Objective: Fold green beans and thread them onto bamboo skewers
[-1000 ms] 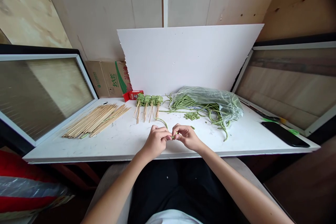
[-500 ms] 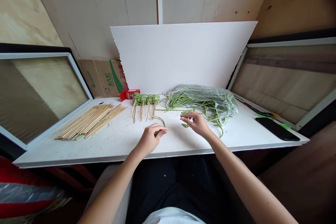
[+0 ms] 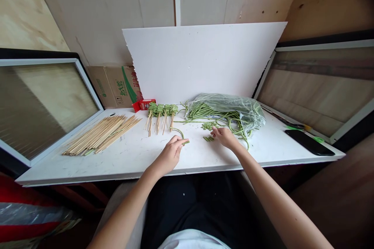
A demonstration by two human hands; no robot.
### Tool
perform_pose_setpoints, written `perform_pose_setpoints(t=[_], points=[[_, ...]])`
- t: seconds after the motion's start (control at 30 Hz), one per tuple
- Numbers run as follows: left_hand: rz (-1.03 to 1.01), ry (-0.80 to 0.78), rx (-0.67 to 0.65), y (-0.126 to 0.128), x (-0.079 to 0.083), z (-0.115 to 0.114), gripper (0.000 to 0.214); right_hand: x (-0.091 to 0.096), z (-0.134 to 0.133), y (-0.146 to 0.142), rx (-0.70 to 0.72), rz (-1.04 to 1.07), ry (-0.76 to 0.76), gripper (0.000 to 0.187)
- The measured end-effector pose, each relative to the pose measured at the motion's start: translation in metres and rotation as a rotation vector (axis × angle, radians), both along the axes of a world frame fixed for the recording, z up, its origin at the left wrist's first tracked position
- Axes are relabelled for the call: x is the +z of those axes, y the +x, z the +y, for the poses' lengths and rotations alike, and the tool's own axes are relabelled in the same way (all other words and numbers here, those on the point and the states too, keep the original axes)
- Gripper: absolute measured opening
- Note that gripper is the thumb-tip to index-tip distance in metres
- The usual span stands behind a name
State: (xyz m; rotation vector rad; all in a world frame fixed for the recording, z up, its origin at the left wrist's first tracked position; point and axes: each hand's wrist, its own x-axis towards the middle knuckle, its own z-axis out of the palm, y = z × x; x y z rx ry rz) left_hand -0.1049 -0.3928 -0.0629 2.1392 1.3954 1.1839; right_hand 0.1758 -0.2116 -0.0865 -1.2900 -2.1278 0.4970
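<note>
My left hand (image 3: 172, 152) is closed around a long green bean (image 3: 179, 132). One end of the bean sticks out to the right past the fingertips, and the rest curves up and back over the table. My right hand (image 3: 224, 137) hovers with bent, slightly parted fingers over the right end of a row of short bean pieces (image 3: 208, 139). Nothing shows clearly between its fingers. Just behind lies a small heap of bean bits (image 3: 208, 125). Bean skewers (image 3: 163, 110) lie side by side farther back, their sticks pointing toward me.
Many bare bamboo skewers (image 3: 101, 135) are spread at the left. A clear plastic bag (image 3: 248, 111) of long beans lies at the back right, near a black phone (image 3: 309, 142). A red box (image 3: 144, 104) and a cardboard carton (image 3: 112, 87) stand behind. A white board (image 3: 201, 62) backs the table.
My right hand has moved to the right, uncovering more of the bean bits and the row of pieces. My left hand has shifted slightly, and the bean's end now shows beyond its fingers.
</note>
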Motion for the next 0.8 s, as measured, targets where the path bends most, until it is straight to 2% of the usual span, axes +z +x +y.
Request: perform_pose_setpoints(t=[0.07, 0.13, 0.27, 0.37, 0.43, 0.57, 0.73, 0.8], points=[[-0.075, 0.021, 0.024, 0.001, -0.002, 0.002, 0.033, 0.008, -0.005, -0.003, -0.004, 0.066, -0.026, 0.068], [-0.146, 0.007, 0.057, 0.003, -0.004, 0.004, 0.032, 0.020, -0.015, -0.009, 0.058, 0.121, -0.053, 0.066], [-0.201, -0.016, 0.066, 0.006, -0.002, 0.003, 0.033, 0.043, -0.051, -0.030, 0.444, 0.175, -0.093, 0.051], [-0.184, -0.003, 0.050, 0.009, 0.000, 0.001, 0.033, 0.050, -0.076, -0.047, 0.598, 0.260, -0.062, 0.046], [-0.171, 0.009, 0.050, 0.010, -0.001, 0.000, 0.033, 0.049, -0.085, -0.055, 0.625, 0.300, -0.008, 0.040], [-0.148, 0.077, 0.105, 0.010, -0.002, 0.002, 0.029, 0.043, -0.088, -0.061, 0.580, 0.310, 0.105, 0.030], [-0.069, 0.121, 0.112, 0.013, 0.001, 0.000, 0.015, 0.040, -0.094, -0.067, 0.593, 0.287, 0.238, 0.011], [-0.028, 0.126, 0.105, 0.015, 0.001, -0.001, 0.013, 0.040, -0.099, -0.071, 0.607, 0.299, 0.259, 0.013]])
